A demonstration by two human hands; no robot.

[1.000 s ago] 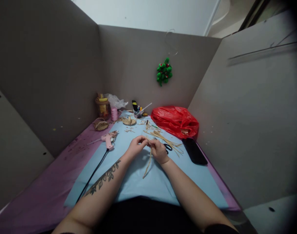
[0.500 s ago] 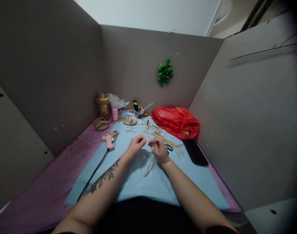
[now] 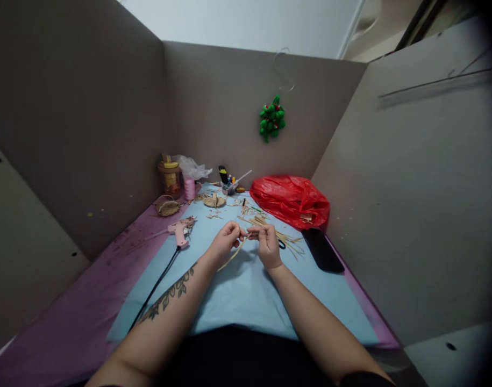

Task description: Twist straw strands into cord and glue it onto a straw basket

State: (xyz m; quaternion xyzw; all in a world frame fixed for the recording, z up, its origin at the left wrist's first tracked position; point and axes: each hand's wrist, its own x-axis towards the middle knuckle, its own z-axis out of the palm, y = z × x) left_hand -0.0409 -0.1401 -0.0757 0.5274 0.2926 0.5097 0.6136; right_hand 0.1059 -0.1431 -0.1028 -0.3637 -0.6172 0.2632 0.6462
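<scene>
My left hand (image 3: pixel 225 242) and my right hand (image 3: pixel 265 244) meet above the light blue sheet (image 3: pixel 246 290), fingers pinched together. Between them they grip a thin tan straw strip (image 3: pixel 232 256); its free end trails down to the left under my left hand. A loose pile of similar straw strips (image 3: pixel 270 226) lies just beyond my right hand, with black-handled scissors (image 3: pixel 281 244) partly hidden behind it.
A pink glue gun (image 3: pixel 179 231) with a black cord lies to the left. A red plastic bag (image 3: pixel 290 200) and a black phone (image 3: pixel 322 250) sit to the right. Jars, a pink spool and small tools stand at the back. Grey cardboard walls enclose the table.
The strip hung down from my right hand before; now both hands pinch it and its tail swings left under my left hand. My hands have come closer together.
</scene>
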